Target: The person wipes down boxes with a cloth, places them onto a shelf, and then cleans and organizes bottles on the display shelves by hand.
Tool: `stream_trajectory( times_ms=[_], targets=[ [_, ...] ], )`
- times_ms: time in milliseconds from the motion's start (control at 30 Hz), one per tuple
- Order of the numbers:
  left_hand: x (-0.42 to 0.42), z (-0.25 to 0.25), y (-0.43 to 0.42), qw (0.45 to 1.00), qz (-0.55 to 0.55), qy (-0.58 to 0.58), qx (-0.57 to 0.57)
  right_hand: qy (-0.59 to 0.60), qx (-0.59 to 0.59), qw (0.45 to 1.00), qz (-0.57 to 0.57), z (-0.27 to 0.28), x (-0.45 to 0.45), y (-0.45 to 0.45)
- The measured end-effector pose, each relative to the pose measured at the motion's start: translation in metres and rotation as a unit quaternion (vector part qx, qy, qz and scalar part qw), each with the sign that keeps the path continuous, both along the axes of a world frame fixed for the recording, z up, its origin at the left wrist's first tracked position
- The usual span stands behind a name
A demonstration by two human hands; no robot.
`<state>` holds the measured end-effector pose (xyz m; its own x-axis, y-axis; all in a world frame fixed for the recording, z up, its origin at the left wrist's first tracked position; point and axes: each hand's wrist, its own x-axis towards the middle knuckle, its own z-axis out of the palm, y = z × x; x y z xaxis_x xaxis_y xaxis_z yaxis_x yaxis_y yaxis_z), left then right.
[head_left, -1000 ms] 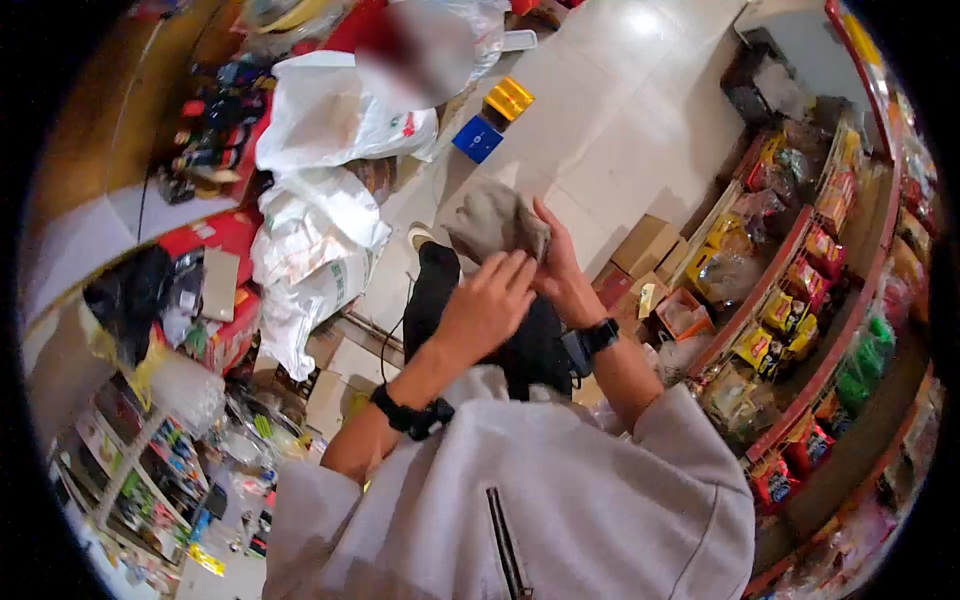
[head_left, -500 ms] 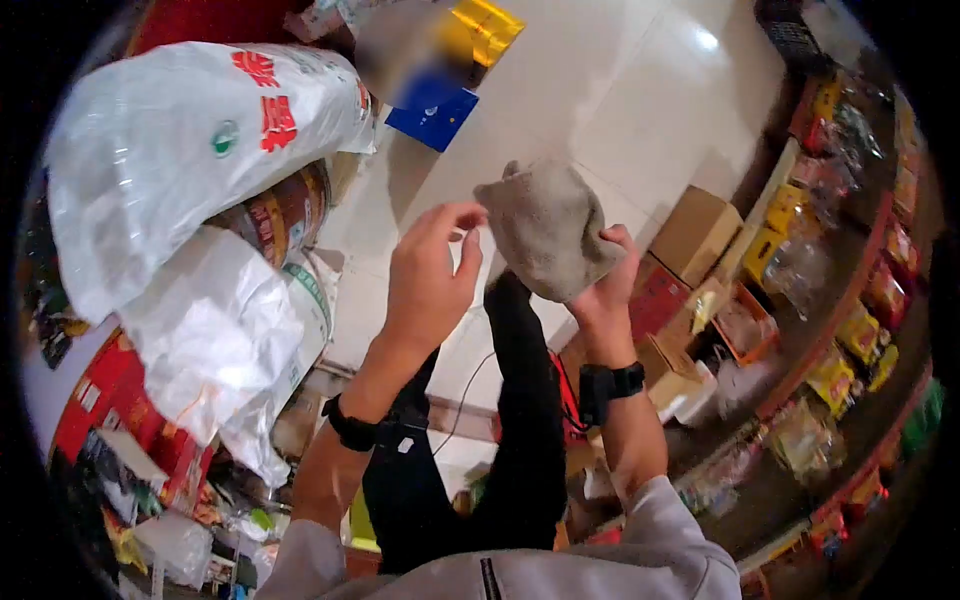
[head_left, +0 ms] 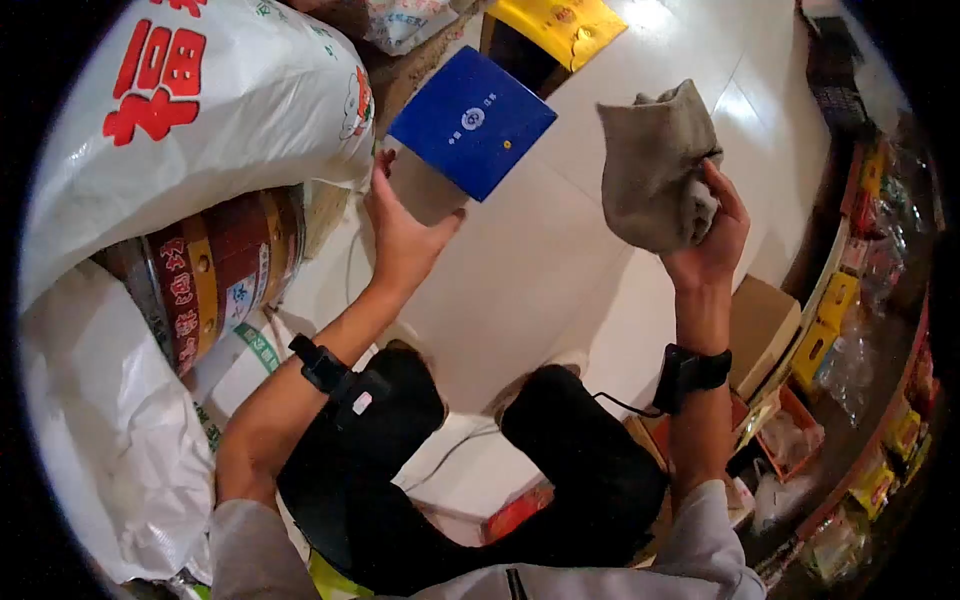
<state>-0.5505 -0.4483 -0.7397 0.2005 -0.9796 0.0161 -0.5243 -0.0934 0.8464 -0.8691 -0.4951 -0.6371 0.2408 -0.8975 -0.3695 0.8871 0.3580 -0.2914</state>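
A folded grey-brown cloth point(head_left: 655, 175) is held up in my right hand point(head_left: 712, 235), its fingers and thumb closed on the cloth's right side. My left hand point(head_left: 405, 230) reaches forward with fingers and thumb spread, holding nothing. Just beyond it is a blue box point(head_left: 470, 125) with small white print on its top. The fingertips are close to the box's left corner; whether they touch it I cannot tell.
Large white sacks point(head_left: 250, 110) with red lettering lie on the left, above a brown-and-gold drum point(head_left: 215, 270). A yellow box point(head_left: 565, 25) stands behind the blue one. Shelves point(head_left: 850, 400) of packets curve along the right, beside a cardboard box point(head_left: 765, 335). Pale floor tiles point(head_left: 520, 290) lie between.
My view has moved closer to the blue box, and my knees are now bent. The left hand has left the cloth's side and reached toward the box; the right hand carried the cloth rightward.
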Motion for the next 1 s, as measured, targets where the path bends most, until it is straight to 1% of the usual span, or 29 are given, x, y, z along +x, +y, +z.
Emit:
stream_trajectory(
  times_ms=[33,67,133,167,233,267,300,367,400,433,467,500,533,567,600,633,700,733,767,800,867,900,1000],
  targets=[
    [-0.002,-0.009,-0.005,0.999,-0.022,-0.026,0.004,0.047,-0.009,0.999,0.011,0.000,0.002,-0.008],
    [-0.005,-0.018,-0.011,0.999,-0.020,-0.046,-0.003,0.048,-0.022,0.999,0.014,-0.002,0.007,-0.014],
    [-0.009,-0.027,-0.018,0.998,-0.020,-0.035,-0.039,0.220,-0.016,0.974,-0.045,-0.005,0.022,-0.022],
    [-0.010,-0.031,-0.021,0.998,-0.024,-0.024,-0.061,0.220,-0.025,0.974,-0.045,-0.008,0.027,-0.025],
    [-0.011,-0.035,-0.026,0.995,-0.024,-0.023,-0.091,0.287,-0.013,0.955,-0.074,-0.011,0.044,-0.027],
    [-0.013,-0.036,-0.026,0.993,-0.026,-0.021,-0.113,0.316,-0.028,0.945,-0.085,-0.009,0.055,-0.024],
    [-0.013,-0.037,-0.026,0.993,-0.023,-0.020,-0.116,0.317,-0.032,0.944,-0.084,-0.015,0.062,-0.023],
    [-0.015,-0.036,-0.030,0.986,-0.023,-0.032,-0.160,0.392,-0.164,0.904,-0.055,-0.031,0.070,-0.029],
    [-0.017,-0.037,-0.030,0.986,-0.018,-0.032,-0.162,0.453,-0.191,0.870,-0.040,-0.042,0.074,-0.031],
    [-0.021,-0.036,-0.029,0.987,-0.019,-0.017,-0.162,0.515,-0.257,0.818,-0.020,-0.050,0.082,-0.030],
    [-0.025,-0.033,-0.031,0.987,-0.020,-0.002,-0.162,0.577,-0.307,0.756,0.045,-0.055,0.086,-0.026],
    [-0.029,-0.034,-0.033,0.986,-0.018,-0.003,-0.164,0.659,-0.397,0.634,0.078,-0.060,0.094,-0.025],
    [-0.035,-0.036,-0.034,0.982,-0.003,-0.002,-0.188,0.717,-0.480,0.499,0.080,-0.064,0.102,-0.024],
    [-0.037,-0.039,-0.034,0.977,0.012,-0.002,-0.213,0.761,-0.580,0.286,0.047,-0.072,0.111,-0.023],
    [-0.034,-0.034,-0.030,0.978,0.011,-0.037,-0.204,0.748,-0.586,0.301,0.085,-0.073,0.117,-0.011],
    [-0.031,-0.032,-0.026,0.978,0.011,-0.039,-0.205,0.747,-0.586,0.301,0.084,-0.071,0.120,-0.003],
    [-0.024,-0.027,-0.021,0.984,-0.012,-0.003,-0.176,0.746,-0.603,0.266,0.097,-0.068,0.125,0.008],
    [-0.020,-0.025,-0.019,0.984,-0.032,0.021,-0.172,0.741,-0.607,0.268,0.108,-0.065,0.124,0.015],
    [-0.015,-0.026,-0.013,0.985,-0.033,0.020,-0.168,0.741,-0.605,0.271,0.110,-0.065,0.123,0.020],
    [-0.009,-0.029,-0.007,0.985,-0.042,-0.022,-0.167,0.731,-0.619,0.265,0.112,-0.066,0.122,0.024],
    [-0.001,-0.035,-0.001,0.984,-0.066,-0.049,-0.160,0.720,-0.632,0.262,0.120,-0.064,0.120,0.033],
    [0.003,-0.034,0.001,0.983,-0.078,-0.062,-0.157,0.721,-0.631,0.253,0.137,-0.061,0.121,0.038],
    [0.006,-0.026,0.005,0.989,-0.106,0.031,-0.100,0.722,-0.628,0.234,0.172,-0.048,0.125,0.043]
  ],
)
